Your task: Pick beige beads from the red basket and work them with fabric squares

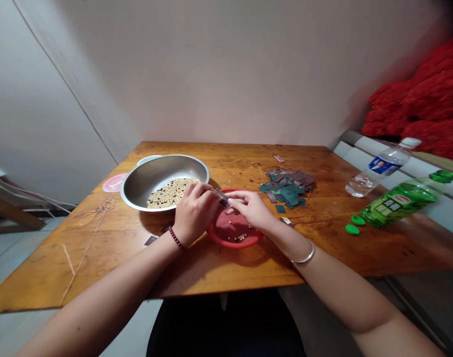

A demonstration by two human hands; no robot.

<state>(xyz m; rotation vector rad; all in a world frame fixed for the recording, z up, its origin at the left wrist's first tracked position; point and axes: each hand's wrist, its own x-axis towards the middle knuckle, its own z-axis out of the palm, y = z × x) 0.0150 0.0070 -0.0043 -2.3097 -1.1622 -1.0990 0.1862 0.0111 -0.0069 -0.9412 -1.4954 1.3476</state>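
Observation:
Over a red plastic basket (236, 244) my two hands meet at the fingertips. My left hand (197, 213), with a beaded bracelet at the wrist, is closed on a small dark brown square piece (223, 198) that looks like sandpaper. My right hand (252, 210), wearing a silver bangle, is pinched against the same piece; anything smaller between the fingers is hidden. Several pale beads (241, 238) lie in the bottom of the basket. Just left of my hands stands a steel bowl (144, 183) holding many pale and dark beads (170, 192).
Right of the basket lies a pile of green and brown squares (289, 188). A clear water bottle (382, 166), a green bottle (401, 201) and green caps (353, 229) are at the table's right. Loose string (100, 210) trails across the left side. A wall rises behind the table.

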